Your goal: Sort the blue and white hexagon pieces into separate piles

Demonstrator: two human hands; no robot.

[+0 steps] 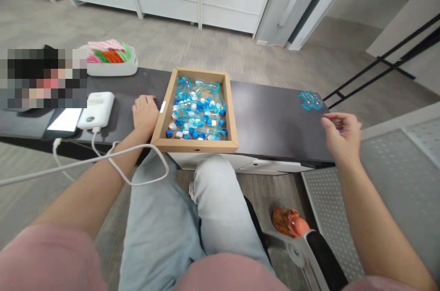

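My left hand [145,114] lies on the dark tabletop against the left side of a shallow cardboard box [195,145], its fingers stretched out and holding nothing. Inside the box are clear blue plastic pieces [192,114], curved and tube-like, among many small blue and white blocks [195,134]. Over the table's right end, my right hand [343,134] is raised with its fingers curled toward the thumb. A small pale bit shows between them, too little to name. Just beyond that hand, a clear blue plastic piece [310,100] rests on the tabletop.
Left of the box lie a white power bank [96,110] with cables [137,146], a lit phone [64,119] and a white basket [113,68] of colourful strips. A bottle with an orange lid [290,223] stands low at right. Black rails [378,59] rise beyond the right end.
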